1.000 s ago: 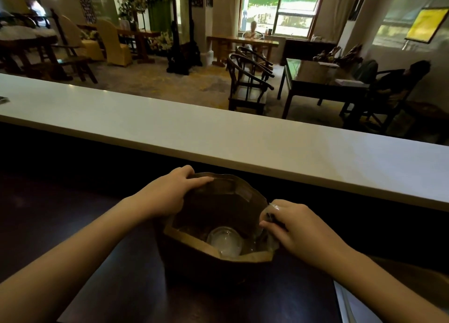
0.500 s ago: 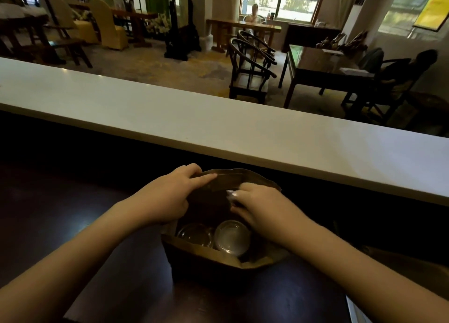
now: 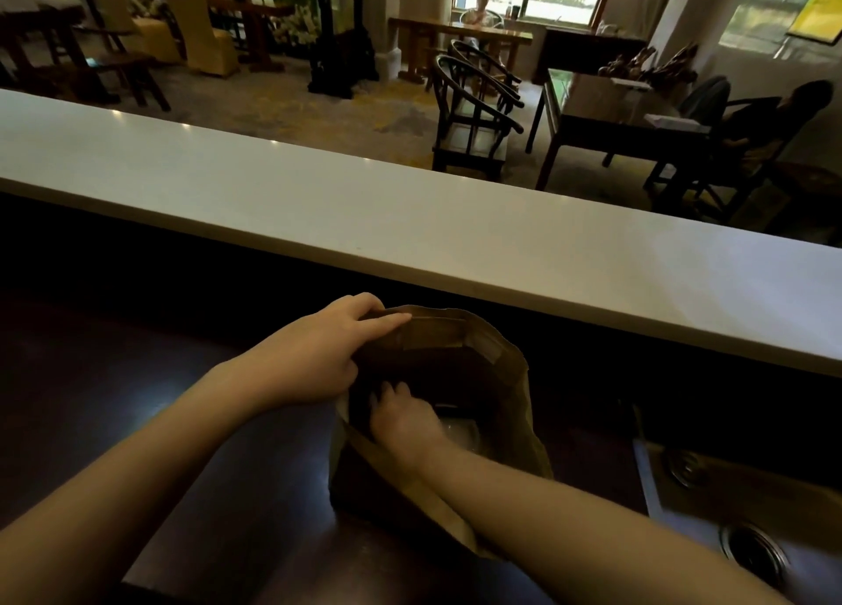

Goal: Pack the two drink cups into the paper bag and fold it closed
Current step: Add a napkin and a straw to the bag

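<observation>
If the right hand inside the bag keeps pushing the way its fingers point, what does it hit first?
The right hand points down and toward the left inner wall of the paper bag, below where the left hand holds the rim. It would probably meet that wall first, or a cup hidden beneath it; depth is unclear.

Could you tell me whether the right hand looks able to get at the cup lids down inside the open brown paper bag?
Probably yes: the right hand is inside the brown paper bag, whose mouth the left hand holds open.
</observation>
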A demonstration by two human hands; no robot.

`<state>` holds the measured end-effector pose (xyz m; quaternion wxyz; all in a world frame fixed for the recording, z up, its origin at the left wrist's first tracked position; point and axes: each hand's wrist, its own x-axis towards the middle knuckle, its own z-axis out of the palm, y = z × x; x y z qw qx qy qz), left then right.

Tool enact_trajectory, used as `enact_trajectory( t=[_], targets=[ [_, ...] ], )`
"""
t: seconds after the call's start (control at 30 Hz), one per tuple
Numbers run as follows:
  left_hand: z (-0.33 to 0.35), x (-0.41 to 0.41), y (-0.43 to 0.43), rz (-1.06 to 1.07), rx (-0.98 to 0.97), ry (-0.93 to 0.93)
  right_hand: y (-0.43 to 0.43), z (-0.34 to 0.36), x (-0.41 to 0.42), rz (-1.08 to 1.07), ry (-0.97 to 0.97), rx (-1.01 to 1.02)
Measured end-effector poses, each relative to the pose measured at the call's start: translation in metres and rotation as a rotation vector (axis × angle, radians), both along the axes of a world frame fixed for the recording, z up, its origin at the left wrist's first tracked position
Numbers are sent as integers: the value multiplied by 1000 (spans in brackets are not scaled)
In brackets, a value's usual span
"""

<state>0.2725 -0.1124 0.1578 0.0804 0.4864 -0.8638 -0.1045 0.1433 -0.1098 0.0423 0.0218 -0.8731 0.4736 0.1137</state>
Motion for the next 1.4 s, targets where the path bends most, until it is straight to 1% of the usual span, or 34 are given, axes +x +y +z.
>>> enact_trajectory(
  t=[0.07,0.13,0.27,0.4,0.6,0.8,1.03,1.17,1.23,1.27,1.33,1.4],
  targets=[
    [0,2,0,-6,-2,-2,7,-11,2,-78,-32,87],
    [-1,3,1,-26,-4,-2,14,-20,0,-123,-20,138],
    [-1,0,4,-52,-11,-8,22,-30,-12,-143,16,79],
    [2,1,6,-74,-1,-23,24,-40,-19,-199,78,182],
    [2,-1,7,-104,17,-50,18,-50,-23,-202,17,236],
    [3,3,6,-142,20,-84,13,-37,-26,-199,-44,271],
    [6,9,12,-222,33,-128,22,-15,-36,-233,-48,242],
    [8,14,18,-222,54,-128,28,11,-52,-224,-56,249],
    [7,18,22,-189,77,-54,32,30,-70,-206,-86,262],
    [5,19,25,-153,104,26,34,41,-79,-201,-114,275],
    [0,21,34,-59,228,294,40,62,-99,-188,-159,282],
    [-7,22,48,-9,409,590,46,80,-117,-150,-190,241]
  ],
)
